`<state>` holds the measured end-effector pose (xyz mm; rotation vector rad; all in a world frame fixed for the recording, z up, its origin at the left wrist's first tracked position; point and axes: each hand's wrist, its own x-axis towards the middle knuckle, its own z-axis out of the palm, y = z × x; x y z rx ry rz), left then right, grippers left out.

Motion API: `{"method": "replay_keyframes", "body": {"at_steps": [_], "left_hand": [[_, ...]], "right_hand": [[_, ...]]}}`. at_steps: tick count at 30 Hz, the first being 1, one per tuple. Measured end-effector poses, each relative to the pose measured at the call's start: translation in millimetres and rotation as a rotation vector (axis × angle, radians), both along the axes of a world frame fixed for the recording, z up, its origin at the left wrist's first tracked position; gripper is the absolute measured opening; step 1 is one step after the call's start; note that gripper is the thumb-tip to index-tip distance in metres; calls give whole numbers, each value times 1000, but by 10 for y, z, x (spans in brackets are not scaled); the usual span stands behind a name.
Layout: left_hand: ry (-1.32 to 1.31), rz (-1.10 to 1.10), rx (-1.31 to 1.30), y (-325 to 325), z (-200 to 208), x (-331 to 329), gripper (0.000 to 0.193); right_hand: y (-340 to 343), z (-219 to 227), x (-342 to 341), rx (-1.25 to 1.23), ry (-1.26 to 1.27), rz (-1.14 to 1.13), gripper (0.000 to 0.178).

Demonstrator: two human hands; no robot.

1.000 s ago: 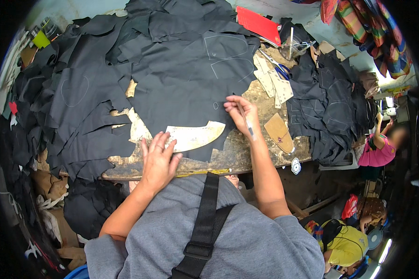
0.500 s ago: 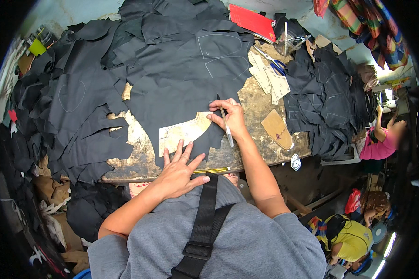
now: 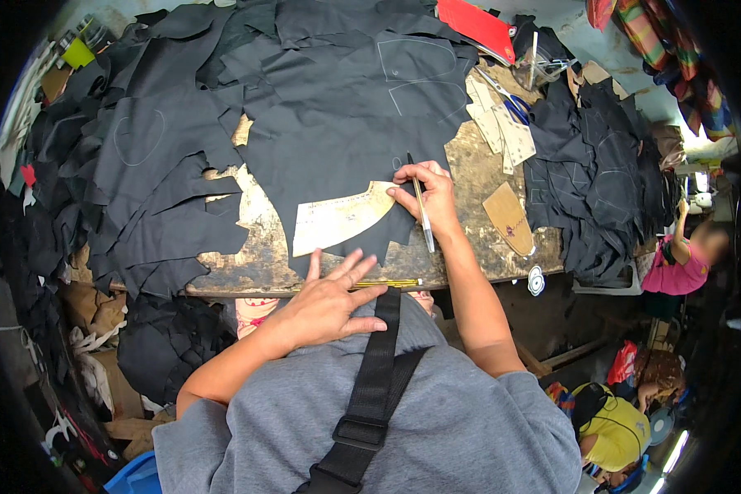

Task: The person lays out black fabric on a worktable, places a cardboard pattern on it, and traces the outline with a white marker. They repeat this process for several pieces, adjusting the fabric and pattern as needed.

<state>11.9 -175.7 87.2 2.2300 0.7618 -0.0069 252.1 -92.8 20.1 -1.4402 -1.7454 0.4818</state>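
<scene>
- Pen [image 3: 427,230] held in right hand [image 3: 430,198], template's [image 3: 337,218] tip touched by its thumb.
- Left hand [image 3: 329,303] spread wide; contact with template can't be told.
- Template laid on black sheet [image 3: 329,148], just beyond left fingertips.
- Scissors [image 3: 515,107] left on surface [image 3: 469,160], beyond right hand.

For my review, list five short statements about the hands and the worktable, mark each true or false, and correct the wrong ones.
1. The right hand holds a pen. True.
2. The left hand grips the scissors. False: they lie on the table, well away from both hands.
3. The white template lies on black material. True.
4. The red folder is at the near table edge. False: it is at the far side.
5. The brown piece lies right of the right hand. True.
</scene>
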Motion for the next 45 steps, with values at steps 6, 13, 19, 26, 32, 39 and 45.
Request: {"method": "replay_keyframes", "body": {"at_steps": [6,13,19,26,32,39,45], "left_hand": [[118,64,-27,13,-6,41,78],[79,98,-52,22,6,45,85],[134,139,-58,40,20,68,91],[159,124,-69,60,32,54,94],[194,97,-74,87,55,55,95],[163,103,-69,59,-17,47,98],[143,108,-45,31,-58,46,99]], "right_hand": [[-8,12,-34,28,-26,-9,24],[-4,42,-35,32,-51,-5,24],[2,38,-31,15,-48,-7,25],[-2,-33,44,22,-34,41,28],[62,185,-93,-214,507,-86,20],[-132,471,-773,-494,584,280,18],[-254,360,-1157,-504,509,488,11]]}}
